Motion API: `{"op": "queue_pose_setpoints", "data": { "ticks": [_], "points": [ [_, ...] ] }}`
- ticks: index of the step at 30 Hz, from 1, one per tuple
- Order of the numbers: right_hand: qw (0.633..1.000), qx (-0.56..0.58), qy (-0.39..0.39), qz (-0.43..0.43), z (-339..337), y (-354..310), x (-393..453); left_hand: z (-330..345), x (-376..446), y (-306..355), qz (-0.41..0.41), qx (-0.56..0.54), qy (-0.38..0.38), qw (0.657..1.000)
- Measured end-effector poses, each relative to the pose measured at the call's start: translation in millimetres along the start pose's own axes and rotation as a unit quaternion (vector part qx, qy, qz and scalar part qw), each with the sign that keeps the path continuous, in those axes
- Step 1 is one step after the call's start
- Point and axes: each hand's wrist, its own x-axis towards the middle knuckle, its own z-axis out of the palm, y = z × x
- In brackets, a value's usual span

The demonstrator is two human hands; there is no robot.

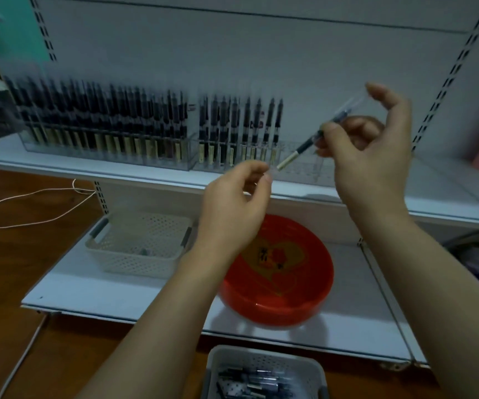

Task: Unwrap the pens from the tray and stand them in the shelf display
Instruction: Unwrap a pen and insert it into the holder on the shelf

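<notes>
- In front of the upper shelf's [146, 168] front edge, the left hand [232, 208] pinches the clear wrapper's [273, 169] lower end between thumb and fingertips, just below the pen's pale tip.
- The pen [304, 146] slants up to the right: pale tip, dark barrel, its upper part blurred.
- The right hand [376, 151] grips the pen's upper half with thumb and curled fingers, index finger raised, back toward the camera.
- Along the upper shelf, a clear display [111, 148] holds dense rows of upright pens.
- At the bottom edge, the tray [218, 367] holds wrapped pens.
- On the lower shelf sit a white basket [134, 260] and red bowl [284, 306].
</notes>
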Motion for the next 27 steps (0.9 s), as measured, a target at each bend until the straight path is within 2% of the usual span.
{"op": "queue_pose_setpoints", "data": {
  "ticks": [2, 5, 8, 16, 22, 27],
  "points": [
    [0.999, -0.023, 0.013, -0.020, 10, -2, 17, -4, 13, -1, 0.027, 0.065, 0.015, 0.997],
    [0.996, -0.076, 0.019, -0.038, 27, 2, 40, -7, 27, -7, 0.041, 0.150, -0.005, 0.988],
    [0.989, -0.136, 0.001, -0.055, 42, 7, 53, -7, 33, -11, 0.037, 0.190, -0.031, 0.981],
    [0.946, -0.272, -0.139, -0.111, 55, 20, 57, -3, 36, -21, 0.052, 0.209, -0.025, 0.976],
    [0.938, -0.288, -0.157, -0.112, 61, 23, 57, -8, 36, -26, 0.069, 0.209, -0.020, 0.975],
    [0.916, -0.332, -0.209, -0.090, 61, 22, 55, -8, 36, -26, 0.067, 0.204, -0.025, 0.976]
  ]
}}
